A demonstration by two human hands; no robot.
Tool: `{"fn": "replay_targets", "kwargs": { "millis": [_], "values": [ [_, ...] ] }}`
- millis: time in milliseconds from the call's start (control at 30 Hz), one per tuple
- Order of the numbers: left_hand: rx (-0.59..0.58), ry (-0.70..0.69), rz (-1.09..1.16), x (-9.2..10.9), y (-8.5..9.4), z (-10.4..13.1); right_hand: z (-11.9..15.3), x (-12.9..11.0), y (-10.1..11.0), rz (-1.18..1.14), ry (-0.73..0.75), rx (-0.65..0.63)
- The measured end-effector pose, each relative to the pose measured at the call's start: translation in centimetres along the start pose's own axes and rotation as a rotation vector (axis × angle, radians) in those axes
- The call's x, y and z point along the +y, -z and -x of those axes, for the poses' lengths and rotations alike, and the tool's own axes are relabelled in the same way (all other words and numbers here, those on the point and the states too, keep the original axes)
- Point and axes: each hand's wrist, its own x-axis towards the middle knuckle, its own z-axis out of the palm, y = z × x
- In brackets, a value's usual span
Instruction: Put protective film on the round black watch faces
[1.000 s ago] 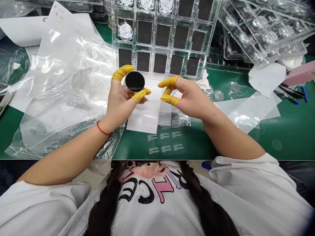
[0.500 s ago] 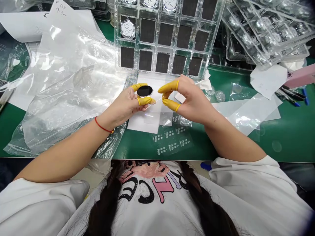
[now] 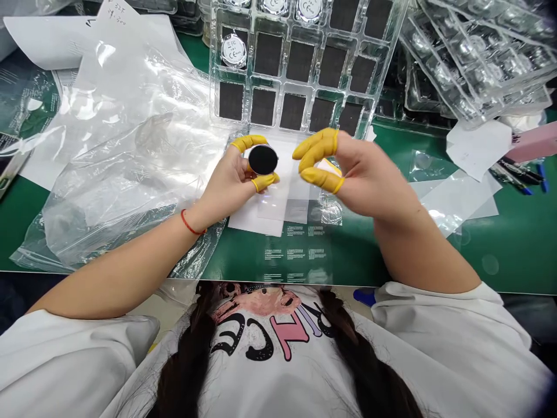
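Note:
My left hand (image 3: 237, 174), with yellow finger cots on thumb and finger, is closed around a round watch body (image 3: 263, 159) by its edges. Its glossy black face points up toward me, tilted slightly. To the right of the watch, apart from it, my right hand (image 3: 343, 162) is raised with its yellow-cotted fingers curled and thumb and finger tips close together. Whatever may be pinched there is too thin or hidden to make out. A small white piece with an orange-yellow edge (image 3: 329, 168) shows between its fingers. White paper sheets (image 3: 274, 217) lie beneath both hands.
Behind my hands stands a clear compartment tray (image 3: 285, 86) with several watch bodies (image 3: 234, 51). Crumpled plastic bags (image 3: 130, 174) spread at left. Stacked trays (image 3: 474, 64), a pink box (image 3: 533, 142) and pens (image 3: 517, 174) are at right. A clear printed sheet (image 3: 300, 252) lies near the front edge.
My right hand has drawn back to the right, away from the watch body. The left hand has tilted the watch so more of its black face shows. The whole view has shifted slightly.

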Motion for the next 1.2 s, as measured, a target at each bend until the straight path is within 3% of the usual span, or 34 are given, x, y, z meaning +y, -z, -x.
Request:
{"fn": "replay_targets", "kwargs": {
  "millis": [100,333,1200],
  "values": [
    [-0.079,-0.036,-0.029,0.1,-0.3,0.5,-1.2,-0.6,0.8,-0.025,-0.018,-0.005],
    [-0.130,-0.027,-0.088,0.6,-0.4,1.1,-2.6,0.3,0.2,-0.017,-0.116,-0.203],
    [-0.156,-0.045,-0.102,0.3,-0.6,1.3,-2.0,0.3,-0.3,0.088,-0.108,-0.127]
  ]
}}
